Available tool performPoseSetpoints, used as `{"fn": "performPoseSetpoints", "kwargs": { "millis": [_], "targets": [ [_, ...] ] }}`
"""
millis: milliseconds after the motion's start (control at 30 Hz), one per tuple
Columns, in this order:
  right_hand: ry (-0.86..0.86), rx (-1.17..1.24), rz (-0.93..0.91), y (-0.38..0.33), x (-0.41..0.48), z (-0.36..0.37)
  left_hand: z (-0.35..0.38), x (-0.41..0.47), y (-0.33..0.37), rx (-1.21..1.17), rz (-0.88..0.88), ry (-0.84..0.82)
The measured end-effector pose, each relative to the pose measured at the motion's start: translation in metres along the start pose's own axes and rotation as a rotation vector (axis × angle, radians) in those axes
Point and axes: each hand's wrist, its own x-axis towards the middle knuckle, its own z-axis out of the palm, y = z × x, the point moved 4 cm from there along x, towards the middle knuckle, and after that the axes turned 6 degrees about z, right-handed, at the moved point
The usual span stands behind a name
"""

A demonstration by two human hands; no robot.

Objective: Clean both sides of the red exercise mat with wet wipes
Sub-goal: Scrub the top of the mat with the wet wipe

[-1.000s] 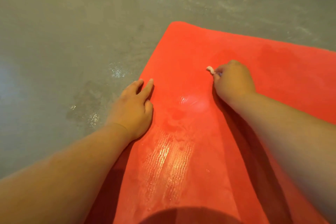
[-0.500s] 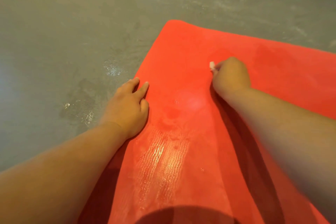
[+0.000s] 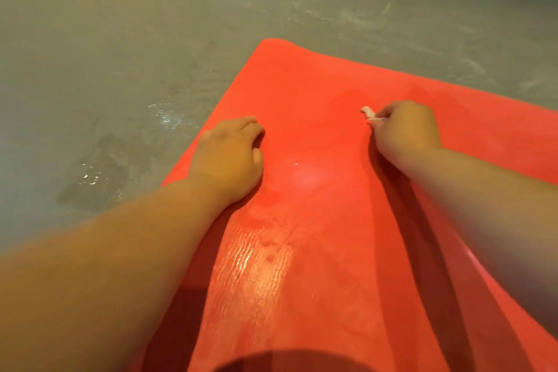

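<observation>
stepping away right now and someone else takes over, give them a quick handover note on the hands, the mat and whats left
Left hand: rests on the red mat near its left edge, fingers curled, holding nothing.
Right hand: grips a wadded wet wipe against the mat, further right.
The mat lies flat on the grey floor.
Done: the near middle strip shines wet, so it seems wiped.
Left: probably the duller rest of this side, then the underside, which is hidden.

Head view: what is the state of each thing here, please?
red mat: spread out, near part shiny wet.
wet wipe: crumpled, pinched by right hand.
right hand: fist on mat, grips wipe.
left hand: on mat, fingers curled, holds nothing.
floor: wet patches beside mat.
</observation>
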Motion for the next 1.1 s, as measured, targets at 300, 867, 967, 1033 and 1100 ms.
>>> {"fn": "performPoseSetpoints", "kwargs": {
  "millis": [300, 867, 967, 1033, 1100],
  "targets": [
    [-0.178, 0.104, -0.44, -0.077, -0.033, 0.008, 0.009, 0.001, 0.003, -0.128, -0.049, -0.017],
    [-0.019, 0.002, -0.02, -0.011, 0.026, 0.01, 0.01, 0.003, 0.003, -0.128, -0.034, -0.041],
    [0.027, 0.132, 0.039, 0.001, 0.005, 0.007, 0.01, 0.003, 0.003, -0.139, -0.033, -0.047],
    [0.016, 0.196, -0.112, -0.022, -0.03, 0.01, 0.009, 0.002, 0.004, -0.127, -0.035, -0.039],
    [-0.079, 0.262, -0.333, -0.043, -0.064, 0.008, 0.007, 0.002, 0.006, -0.083, -0.029, -0.032]
  ]
}}
